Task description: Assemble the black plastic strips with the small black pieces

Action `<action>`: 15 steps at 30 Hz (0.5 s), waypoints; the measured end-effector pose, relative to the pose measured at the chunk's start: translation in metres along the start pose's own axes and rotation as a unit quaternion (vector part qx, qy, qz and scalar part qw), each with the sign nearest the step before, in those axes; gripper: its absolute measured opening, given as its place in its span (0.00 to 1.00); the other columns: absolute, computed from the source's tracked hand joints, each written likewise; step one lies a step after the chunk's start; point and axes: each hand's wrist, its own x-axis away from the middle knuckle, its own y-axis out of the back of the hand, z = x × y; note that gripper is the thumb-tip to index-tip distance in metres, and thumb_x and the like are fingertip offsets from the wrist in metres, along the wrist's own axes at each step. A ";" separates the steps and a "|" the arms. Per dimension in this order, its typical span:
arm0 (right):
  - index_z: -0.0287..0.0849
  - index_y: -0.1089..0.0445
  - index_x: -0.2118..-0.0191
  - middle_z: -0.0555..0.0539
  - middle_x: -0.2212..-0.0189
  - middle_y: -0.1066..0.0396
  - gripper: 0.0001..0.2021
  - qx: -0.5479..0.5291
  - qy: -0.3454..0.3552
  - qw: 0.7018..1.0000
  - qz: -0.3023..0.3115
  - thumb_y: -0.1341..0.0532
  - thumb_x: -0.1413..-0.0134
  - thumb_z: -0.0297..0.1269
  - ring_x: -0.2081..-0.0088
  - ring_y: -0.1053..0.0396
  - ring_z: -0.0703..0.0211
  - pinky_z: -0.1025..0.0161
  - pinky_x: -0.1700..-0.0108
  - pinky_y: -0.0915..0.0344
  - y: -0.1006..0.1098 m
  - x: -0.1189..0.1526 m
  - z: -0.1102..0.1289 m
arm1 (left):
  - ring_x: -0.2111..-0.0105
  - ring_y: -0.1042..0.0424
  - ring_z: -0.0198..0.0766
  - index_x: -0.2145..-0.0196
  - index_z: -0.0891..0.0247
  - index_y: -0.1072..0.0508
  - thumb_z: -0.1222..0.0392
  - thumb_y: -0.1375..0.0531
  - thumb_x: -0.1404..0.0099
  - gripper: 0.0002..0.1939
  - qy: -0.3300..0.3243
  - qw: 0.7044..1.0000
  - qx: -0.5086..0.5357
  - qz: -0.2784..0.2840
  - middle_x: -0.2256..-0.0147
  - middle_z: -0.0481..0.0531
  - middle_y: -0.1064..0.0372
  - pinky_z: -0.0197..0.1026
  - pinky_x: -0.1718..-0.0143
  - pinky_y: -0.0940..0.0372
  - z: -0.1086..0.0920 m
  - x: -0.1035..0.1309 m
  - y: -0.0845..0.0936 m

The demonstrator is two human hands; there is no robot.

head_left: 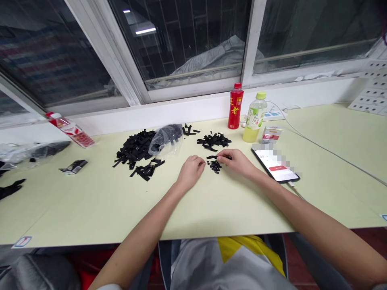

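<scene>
Both hands are over the middle of the pale table, on either side of a small pile of round black pieces (215, 166). My left hand (191, 171) is closed at the left of the pile, its thumb and forefinger pinched; what they hold, if anything, is too small to name. On the right, my right hand (237, 162) pinches a short black strip (212, 157) that reaches out over the pile. Behind the hands lies a loose heap of black strips (215, 139). A larger heap of black strips (136, 147) is to the left, beside a clear plastic bag (167, 139) with dark contents.
A red bottle (236, 106) and a green-capped bottle (254, 119) stand behind my right hand, near a small box (271, 135). A phone (275, 164) with a cable lies to the right. Further left are a crumpled black packet (74, 167) and a tilted bottle (71, 131).
</scene>
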 end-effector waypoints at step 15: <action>0.43 0.23 0.67 0.48 0.69 0.21 0.09 0.010 0.043 0.999 0.011 0.39 0.45 0.39 0.67 0.28 0.57 0.61 0.63 0.37 -0.008 0.009 0.015 | 0.77 0.42 0.29 0.64 0.66 0.29 0.47 0.38 0.38 0.17 0.157 0.898 0.405 0.067 0.72 0.48 0.33 0.36 0.74 0.47 -0.032 0.006 0.001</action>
